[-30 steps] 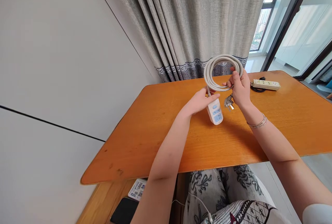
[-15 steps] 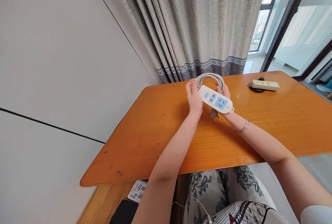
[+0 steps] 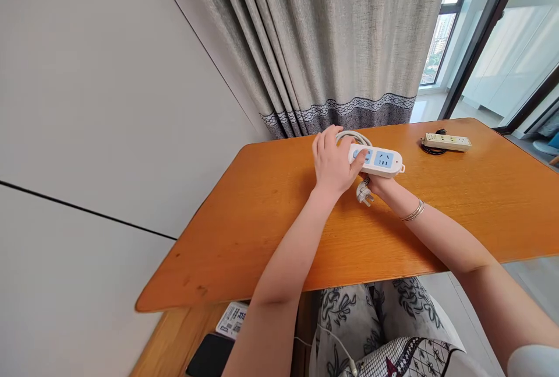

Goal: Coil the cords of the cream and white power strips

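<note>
A white power strip (image 3: 393,162) with blue socket panels is held up above the table, face toward me. My left hand (image 3: 332,161) grips its left end, the thumb lying across the front near the switch and the fingers reaching over the coiled cord. That pale grey cord (image 3: 354,134) loops behind the strip, mostly hidden by my left hand. Underneath, my right hand (image 3: 378,185) holds up the strip; its fingers are largely hidden behind it. A plug (image 3: 364,192) with metal pins hangs below the strip, between my wrists.
On the wooden table (image 3: 244,237), a second, cream power strip (image 3: 448,142) with a black cord lies at the far right. A grey curtain (image 3: 349,45) hangs behind the table. Below the left edge, a black phone (image 3: 210,356) and a white printed box (image 3: 232,320) rest on a wooden surface.
The strip has turned more level and shifted slightly right. My left hand has moved from its side to over its left end and cord, thumb now on the front. The plug shows more fully.
</note>
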`<state>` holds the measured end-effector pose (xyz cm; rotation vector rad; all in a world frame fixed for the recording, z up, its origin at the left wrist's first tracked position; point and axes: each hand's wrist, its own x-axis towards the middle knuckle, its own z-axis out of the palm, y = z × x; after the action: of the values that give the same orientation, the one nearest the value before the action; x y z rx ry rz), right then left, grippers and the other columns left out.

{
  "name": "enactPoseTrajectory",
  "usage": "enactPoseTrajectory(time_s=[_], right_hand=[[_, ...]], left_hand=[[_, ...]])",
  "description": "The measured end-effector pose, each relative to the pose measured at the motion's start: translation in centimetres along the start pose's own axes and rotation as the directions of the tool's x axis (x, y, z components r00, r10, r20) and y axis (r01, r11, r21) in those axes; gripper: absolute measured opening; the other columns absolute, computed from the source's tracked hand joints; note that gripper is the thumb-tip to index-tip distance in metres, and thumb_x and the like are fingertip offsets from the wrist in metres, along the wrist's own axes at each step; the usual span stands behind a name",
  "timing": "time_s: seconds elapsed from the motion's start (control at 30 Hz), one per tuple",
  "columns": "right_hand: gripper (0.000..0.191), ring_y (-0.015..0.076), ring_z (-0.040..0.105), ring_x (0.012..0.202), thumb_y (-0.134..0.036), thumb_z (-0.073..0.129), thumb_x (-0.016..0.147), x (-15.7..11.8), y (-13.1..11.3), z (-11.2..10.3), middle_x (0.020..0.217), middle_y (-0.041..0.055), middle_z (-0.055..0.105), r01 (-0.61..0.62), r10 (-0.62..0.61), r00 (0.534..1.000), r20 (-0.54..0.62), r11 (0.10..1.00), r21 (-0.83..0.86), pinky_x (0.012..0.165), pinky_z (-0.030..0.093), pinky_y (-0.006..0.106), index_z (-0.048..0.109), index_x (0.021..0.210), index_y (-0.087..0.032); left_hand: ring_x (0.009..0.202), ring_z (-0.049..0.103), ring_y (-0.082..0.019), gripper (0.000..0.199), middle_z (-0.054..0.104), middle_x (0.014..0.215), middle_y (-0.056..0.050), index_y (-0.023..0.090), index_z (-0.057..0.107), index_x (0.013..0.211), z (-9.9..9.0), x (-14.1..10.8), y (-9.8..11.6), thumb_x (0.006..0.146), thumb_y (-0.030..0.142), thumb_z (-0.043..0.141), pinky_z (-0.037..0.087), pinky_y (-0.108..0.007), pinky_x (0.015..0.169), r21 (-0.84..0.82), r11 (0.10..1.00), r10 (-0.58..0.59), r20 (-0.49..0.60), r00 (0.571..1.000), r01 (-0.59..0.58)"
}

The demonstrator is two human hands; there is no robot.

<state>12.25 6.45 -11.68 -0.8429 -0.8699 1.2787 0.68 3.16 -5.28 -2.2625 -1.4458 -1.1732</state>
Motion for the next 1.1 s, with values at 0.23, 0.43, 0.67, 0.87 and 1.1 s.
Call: enactPoseTrajectory(time_s=[0.23, 0.43, 0.67, 0.87, 1.1], right_hand=[[0.011, 0.0077, 0.041, 0.052, -0.019, 0.063, 0.074, -1.3, -1.1, 1.6, 0.060, -0.0066, 0.053, -0.005, -0.004, 0.998, 0.057, 0.989, 0.147, 0.052, 0.041, 0.020, 0.056, 0.080, -0.022], [0.014, 0.0079, 0.041, 0.051, -0.021, 0.065, 0.076, -1.3, -0.6, 1.6, 0.060, -0.0079, 0.052, -0.025, 0.016, 0.994, 0.106, 0.996, 0.084, 0.057, 0.048, 0.023, 0.053, 0.081, -0.024], [0.008, 0.0094, 0.037, 0.048, -0.019, 0.061, 0.073, -1.1, -0.4, 1.5, 0.056, -0.0066, 0.047, -0.139, 0.123, 0.986, 0.117, 0.981, 0.138, 0.063, 0.055, 0.029, 0.054, 0.075, -0.023], [0.040, 0.0209, 0.060, 0.065, -0.059, 0.042, 0.091, -0.9, -0.9, 1.0, 0.069, 0.0044, 0.062, -0.172, 0.138, 0.976, 0.166, 0.962, 0.212, 0.067, 0.061, 0.038, 0.060, 0.089, -0.023], [0.061, 0.0225, 0.068, 0.072, -0.079, 0.046, 0.087, -0.6, -0.2, 0.3, 0.075, 0.0054, 0.067, -0.151, 0.138, 0.985, 0.104, 0.980, 0.129, 0.055, 0.054, 0.031, 0.062, 0.099, -0.021]], left_hand=[[0.129, 0.056, -0.036, 0.038, 0.051, 0.144, -0.024, 0.016, 0.058, 0.109, 0.9, 0.5, -1.7, 0.097, 0.052, 0.051, 0.042, -0.051, 0.108, -0.106, 0.961, -0.240, 0.145, 0.960, 0.257], [0.125, 0.059, -0.032, 0.067, 0.060, 0.133, -0.019, 0.018, 0.050, 0.124, -0.7, 1.5, -4.1, 0.076, 0.055, 0.078, 0.044, -0.042, 0.104, -0.295, 0.829, -0.336, 0.415, 0.846, 0.474], [0.117, 0.063, -0.029, 0.064, 0.065, 0.128, -0.016, 0.019, 0.059, 0.117, 1.2, 1.7, -6.7, 0.068, 0.051, 0.084, 0.047, -0.041, 0.101, -0.377, 0.735, -0.366, 0.478, 0.798, 0.563], [0.115, 0.063, -0.028, 0.065, 0.063, 0.127, -0.015, 0.019, 0.060, 0.116, 1.9, 1.5, -6.6, 0.067, 0.053, 0.085, 0.047, -0.040, 0.100, -0.342, 0.746, -0.421, 0.423, 0.803, 0.571], [0.122, 0.059, -0.030, 0.065, 0.058, 0.129, -0.016, 0.019, 0.058, 0.117, 1.9, 1.2, -4.6, 0.070, 0.055, 0.085, 0.043, -0.038, 0.103, -0.229, 0.805, -0.461, 0.337, 0.821, 0.547]])
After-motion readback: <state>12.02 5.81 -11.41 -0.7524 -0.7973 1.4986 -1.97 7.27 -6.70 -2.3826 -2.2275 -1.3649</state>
